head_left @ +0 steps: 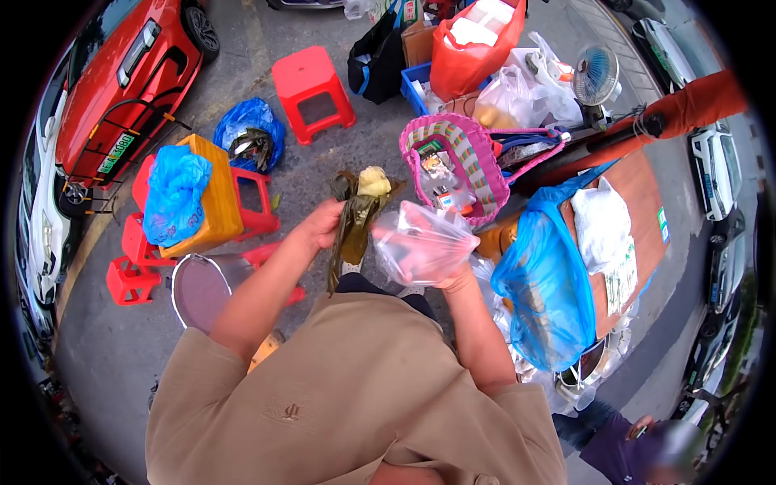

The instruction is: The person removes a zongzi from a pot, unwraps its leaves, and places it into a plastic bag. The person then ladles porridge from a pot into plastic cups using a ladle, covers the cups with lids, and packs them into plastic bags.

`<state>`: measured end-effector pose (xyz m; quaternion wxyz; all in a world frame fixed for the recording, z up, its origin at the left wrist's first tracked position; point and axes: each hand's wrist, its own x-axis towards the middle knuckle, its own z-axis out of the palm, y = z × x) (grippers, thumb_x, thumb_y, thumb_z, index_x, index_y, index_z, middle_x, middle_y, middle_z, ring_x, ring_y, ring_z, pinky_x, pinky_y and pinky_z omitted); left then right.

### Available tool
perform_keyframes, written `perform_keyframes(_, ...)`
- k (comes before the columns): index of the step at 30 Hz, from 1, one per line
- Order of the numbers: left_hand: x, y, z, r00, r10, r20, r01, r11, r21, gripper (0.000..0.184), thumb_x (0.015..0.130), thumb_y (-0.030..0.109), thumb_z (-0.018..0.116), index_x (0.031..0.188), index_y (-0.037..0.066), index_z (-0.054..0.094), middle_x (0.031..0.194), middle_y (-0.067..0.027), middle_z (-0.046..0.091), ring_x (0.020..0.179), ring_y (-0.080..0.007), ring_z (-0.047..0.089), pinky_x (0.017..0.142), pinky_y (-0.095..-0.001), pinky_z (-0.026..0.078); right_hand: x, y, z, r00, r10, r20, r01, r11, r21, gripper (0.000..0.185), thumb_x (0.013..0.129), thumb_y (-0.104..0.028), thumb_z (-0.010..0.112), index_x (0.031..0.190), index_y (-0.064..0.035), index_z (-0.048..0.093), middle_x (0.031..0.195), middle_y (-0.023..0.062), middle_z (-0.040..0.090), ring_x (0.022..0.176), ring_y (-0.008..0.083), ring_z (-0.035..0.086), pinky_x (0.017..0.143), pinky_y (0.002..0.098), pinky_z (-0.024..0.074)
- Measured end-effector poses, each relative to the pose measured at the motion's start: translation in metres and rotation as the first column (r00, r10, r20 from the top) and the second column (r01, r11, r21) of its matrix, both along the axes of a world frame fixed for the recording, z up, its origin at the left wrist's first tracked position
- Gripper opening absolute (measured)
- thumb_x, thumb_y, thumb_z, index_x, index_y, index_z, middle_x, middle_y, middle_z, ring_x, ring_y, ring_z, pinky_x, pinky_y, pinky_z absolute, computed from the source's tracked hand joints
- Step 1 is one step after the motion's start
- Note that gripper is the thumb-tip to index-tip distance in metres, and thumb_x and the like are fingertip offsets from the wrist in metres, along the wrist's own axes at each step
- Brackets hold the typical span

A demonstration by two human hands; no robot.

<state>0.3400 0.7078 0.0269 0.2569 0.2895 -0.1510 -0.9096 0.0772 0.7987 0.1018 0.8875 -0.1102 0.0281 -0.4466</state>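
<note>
My left hand point(325, 224) is closed on dark green leaves point(356, 230), which hang down past the fingers. A pale yellow lump of food point(373, 182) rests on the upper part of the leaves. Just to the right, a clear plastic bag point(412, 238) covers much of my right hand point(454, 273). The fingers of that hand show only blurrily through the plastic, and the bag is close beside the leaves. Above the bag sits a pink woven basket point(485, 182) with small packets inside.
Red stools point(303, 73) stand ahead and left, near a yellow box point(218, 194) and a round bucket point(202, 287). A blue plastic sheet point(537, 275) drapes the cart at right, below a small fan point(596, 74). Another person point(622, 453) is at lower right.
</note>
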Motion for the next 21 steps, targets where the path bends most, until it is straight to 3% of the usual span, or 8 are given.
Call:
perform_keyframes(3,-0.008,-0.003,0.023,0.995,0.029,0.093,-0.017,0.992,-0.127,0.047,0.094,0.012,0.069,0.137,-0.001,0.056,0.124,-0.0133,0.068,0.107,-0.0253,0.070,0.093,-0.0411,0.058,-0.029,-0.014,-0.001,0.994,0.000,-0.108,-0.019,0.986,-0.168,0.123,0.066,-0.058,0.087,0.162,-0.0160,0.023,0.161,0.0210,0.032,0.123,0.0408,0.060,0.076,0.0431,0.0602)
perform_keyframes(5,-0.007,-0.012,0.033,0.981,0.020,0.193,0.033,0.963,-0.267,0.049,0.092,0.007,0.069,0.139,-0.001,0.054,0.124,-0.0115,0.068,0.110,-0.0231,0.068,0.093,-0.0395,0.057,-0.042,-0.014,0.012,0.914,-0.151,-0.376,0.052,0.964,-0.261,0.121,0.069,-0.057,0.086,0.162,-0.0162,0.022,0.160,0.0217,0.033,0.124,0.0395,0.059,0.080,0.0425,0.0585)
perform_keyframes(6,-0.006,-0.014,0.048,0.974,0.006,0.225,0.061,0.956,-0.287,0.052,0.090,0.006,0.072,0.139,0.000,0.055,0.126,-0.0097,0.067,0.113,-0.0207,0.066,0.097,-0.0375,0.053,-0.047,-0.015,0.018,0.814,-0.222,-0.537,0.050,0.947,-0.316,0.119,0.071,-0.057,0.086,0.163,-0.0164,0.022,0.160,0.0220,0.034,0.125,0.0390,0.059,0.084,0.0430,0.0572)
perform_keyframes(8,-0.003,-0.022,0.047,0.942,0.014,0.336,0.125,0.912,-0.390,0.056,0.087,0.005,0.074,0.139,0.001,0.054,0.128,-0.0088,0.066,0.114,-0.0188,0.064,0.099,-0.0358,0.051,-0.049,-0.026,0.027,0.420,-0.405,-0.812,-0.086,0.873,-0.480,0.114,0.074,-0.053,0.085,0.162,-0.0166,0.022,0.157,0.0230,0.039,0.128,0.0391,0.058,0.095,0.0458,0.0532)
perform_keyframes(11,0.000,-0.033,0.044,0.898,-0.062,0.435,0.279,0.846,-0.455,0.064,0.080,0.005,0.077,0.140,0.001,0.053,0.131,-0.0076,0.064,0.117,-0.0164,0.061,0.102,-0.0330,0.047,-0.015,-0.052,0.050,-0.044,-0.711,-0.702,-0.491,0.627,-0.605,0.109,0.079,-0.050,0.082,0.162,-0.0151,0.021,0.151,0.0253,0.046,0.128,0.0404,0.057,0.102,0.0461,0.0490)
perform_keyframes(14,0.005,-0.043,0.039,0.860,-0.115,0.497,0.409,0.739,-0.536,0.070,0.076,0.006,0.078,0.141,0.000,0.052,0.131,-0.0068,0.063,0.119,-0.0152,0.058,0.104,-0.0318,0.045,0.024,-0.066,0.048,-0.178,-0.746,-0.642,-0.627,0.589,-0.510,0.107,0.078,-0.054,0.080,0.160,-0.0116,0.025,0.137,0.0286,0.058,0.123,0.0387,0.060,0.098,0.0459,0.0510)
perform_keyframes(20,0.024,-0.065,0.062,0.758,-0.246,0.604,0.625,0.537,-0.566,0.084,0.072,0.015,0.084,0.146,0.003,0.047,0.139,-0.0075,0.059,0.129,-0.0168,0.051,0.114,-0.0347,0.036,0.072,-0.102,0.017,-0.462,-0.517,-0.720,-0.754,0.657,0.012,0.072,0.081,-0.044,0.077,0.139,-0.0085,0.052,0.117,0.0255,0.067,0.115,0.0393,0.063,0.098,0.0476,0.0500)
perform_keyframes(21,0.033,-0.072,0.058,0.742,-0.261,0.617,0.650,0.505,-0.568,0.084,0.072,0.015,0.084,0.146,0.003,0.047,0.139,-0.0081,0.059,0.128,-0.0171,0.051,0.113,-0.0346,0.036,0.079,-0.107,0.007,-0.390,-0.521,-0.759,-0.771,0.636,-0.040,0.070,0.082,-0.044,0.077,0.137,-0.0080,0.054,0.118,0.0255,0.067,0.115,0.0396,0.062,0.099,0.0472,0.0499)
